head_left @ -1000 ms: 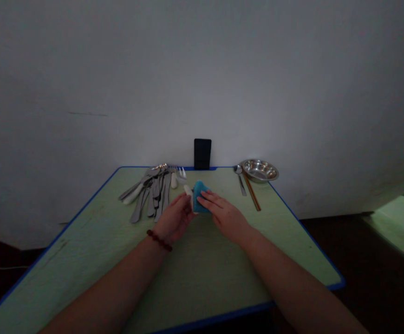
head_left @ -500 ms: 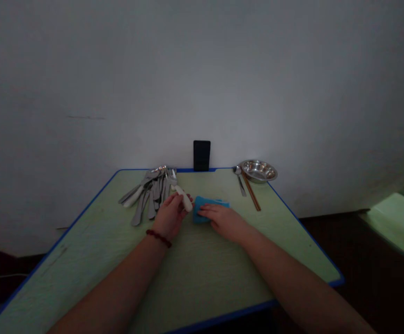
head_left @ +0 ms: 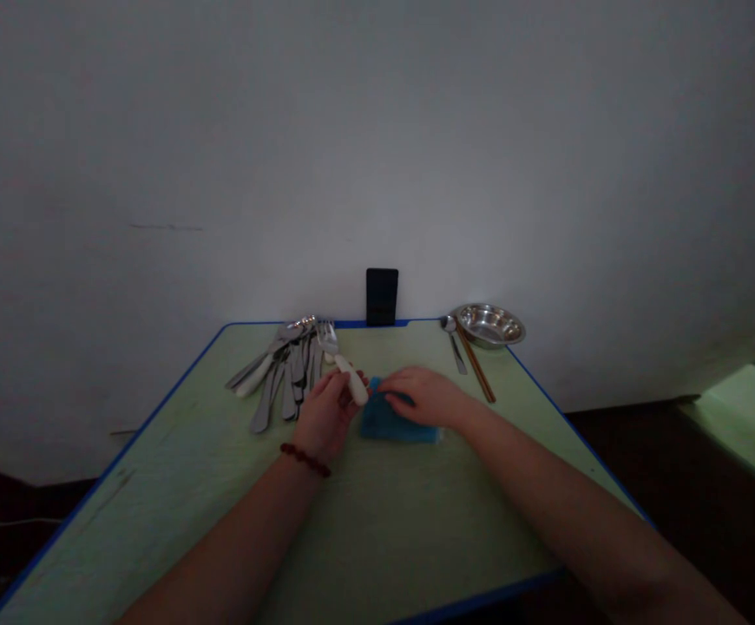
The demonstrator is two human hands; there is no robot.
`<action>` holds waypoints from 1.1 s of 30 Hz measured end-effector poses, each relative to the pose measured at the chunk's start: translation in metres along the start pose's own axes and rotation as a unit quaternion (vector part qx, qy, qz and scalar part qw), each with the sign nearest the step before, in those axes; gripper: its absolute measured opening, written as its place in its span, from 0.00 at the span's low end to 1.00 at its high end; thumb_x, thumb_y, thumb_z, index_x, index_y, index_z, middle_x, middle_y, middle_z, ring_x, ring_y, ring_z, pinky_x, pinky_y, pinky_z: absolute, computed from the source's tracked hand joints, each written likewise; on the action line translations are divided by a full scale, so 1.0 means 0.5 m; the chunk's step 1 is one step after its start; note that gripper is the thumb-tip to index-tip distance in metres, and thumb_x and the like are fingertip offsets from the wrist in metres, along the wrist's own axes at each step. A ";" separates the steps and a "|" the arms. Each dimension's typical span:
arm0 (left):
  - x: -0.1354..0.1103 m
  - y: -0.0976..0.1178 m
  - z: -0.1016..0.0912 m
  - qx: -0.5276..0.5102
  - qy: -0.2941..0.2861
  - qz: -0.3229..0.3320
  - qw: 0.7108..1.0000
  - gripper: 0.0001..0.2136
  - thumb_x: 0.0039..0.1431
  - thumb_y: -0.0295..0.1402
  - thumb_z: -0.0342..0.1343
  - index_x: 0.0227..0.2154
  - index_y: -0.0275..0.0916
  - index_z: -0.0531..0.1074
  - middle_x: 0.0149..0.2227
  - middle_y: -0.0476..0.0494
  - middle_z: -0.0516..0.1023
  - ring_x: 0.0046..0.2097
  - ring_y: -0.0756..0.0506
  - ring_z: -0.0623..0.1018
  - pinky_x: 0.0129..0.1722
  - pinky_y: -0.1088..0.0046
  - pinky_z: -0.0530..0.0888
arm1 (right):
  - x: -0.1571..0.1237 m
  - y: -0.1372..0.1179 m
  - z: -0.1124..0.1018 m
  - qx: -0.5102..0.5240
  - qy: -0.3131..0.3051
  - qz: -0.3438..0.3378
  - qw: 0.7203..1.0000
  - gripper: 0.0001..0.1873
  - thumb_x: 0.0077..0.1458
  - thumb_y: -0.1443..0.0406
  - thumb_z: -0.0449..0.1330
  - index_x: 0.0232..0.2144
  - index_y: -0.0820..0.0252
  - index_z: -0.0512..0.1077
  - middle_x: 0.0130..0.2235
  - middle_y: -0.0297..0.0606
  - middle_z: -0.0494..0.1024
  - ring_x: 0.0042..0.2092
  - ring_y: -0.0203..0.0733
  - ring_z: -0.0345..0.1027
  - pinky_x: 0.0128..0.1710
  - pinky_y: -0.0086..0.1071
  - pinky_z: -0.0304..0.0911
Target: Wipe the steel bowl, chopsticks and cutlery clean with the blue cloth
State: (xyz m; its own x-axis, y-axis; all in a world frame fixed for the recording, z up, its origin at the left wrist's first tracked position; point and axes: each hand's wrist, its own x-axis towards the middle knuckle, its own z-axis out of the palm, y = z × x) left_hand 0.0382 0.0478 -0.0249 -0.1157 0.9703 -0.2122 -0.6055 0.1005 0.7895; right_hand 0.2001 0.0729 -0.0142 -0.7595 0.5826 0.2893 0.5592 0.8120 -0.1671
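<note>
Having been slid nearer the body, a flat blue cloth [head_left: 394, 425] is pressed under the right hand's [head_left: 423, 398] spread grip, a white-handled steel fork [head_left: 350, 378] pinched in the left hand [head_left: 325, 417].

On the desk [head_left: 416, 521], the left fingers [head_left: 331, 391] hold a fork [head_left: 344, 369], and the right fingers [head_left: 400, 382] lie on a cloth [head_left: 394, 427] just beside them. A pile of cutlery [head_left: 286, 373] lies left of the left fingers; a spoon [head_left: 456, 343], chopsticks [head_left: 475, 371] and a bowl [head_left: 489, 325] lie beyond the right fingers.
</note>
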 end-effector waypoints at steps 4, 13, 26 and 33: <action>0.004 -0.002 -0.003 -0.003 -0.004 -0.003 1.000 0.04 0.50 0.25 0.49 0.30 0.35 0.66 0.28 0.45 0.73 0.30 0.50 0.75 0.31 0.74 0.74 | 0.050 0.077 -0.011 -0.103 0.103 0.090 0.985 0.19 0.53 0.65 0.45 0.45 0.65 0.65 0.43 0.44 0.71 0.45 0.42 0.61 0.47 0.36 0.54; 0.010 -0.005 -0.005 -0.015 -0.002 -0.010 1.000 0.05 0.50 0.24 0.49 0.31 0.35 0.67 0.29 0.45 0.74 0.30 0.50 0.75 0.32 0.73 0.74 | 0.137 0.202 0.007 -0.247 0.132 0.259 0.924 0.25 0.54 0.61 0.45 0.55 0.56 0.50 0.58 0.45 0.51 0.56 0.55 0.44 0.51 0.49 0.43; 0.011 0.000 -0.003 -0.016 0.024 -0.019 0.999 0.05 0.51 0.24 0.49 0.30 0.36 0.68 0.29 0.44 0.74 0.31 0.49 0.76 0.31 0.73 0.75 | 0.186 0.256 0.042 -0.251 0.163 0.287 0.910 0.26 0.54 0.60 0.45 0.56 0.51 0.47 0.60 0.46 0.45 0.58 0.56 0.38 0.51 0.56 0.34; 0.009 0.002 0.000 -0.015 0.030 -0.025 0.999 0.05 0.51 0.24 0.49 0.30 0.35 0.67 0.29 0.44 0.74 0.30 0.50 0.75 0.31 0.73 0.75 | 0.186 0.250 0.039 -0.254 0.175 0.277 0.910 0.26 0.54 0.60 0.44 0.56 0.52 0.47 0.59 0.48 0.47 0.58 0.55 0.41 0.51 0.55 0.34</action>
State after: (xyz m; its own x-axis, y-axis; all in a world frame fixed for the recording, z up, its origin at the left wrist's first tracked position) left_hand 0.0371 0.0522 -0.0250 -0.1304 0.9495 -0.2854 -0.6351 0.1410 0.7594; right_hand 0.1929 0.2295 -0.0266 -0.2121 0.7791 0.5900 0.9730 0.2245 0.0533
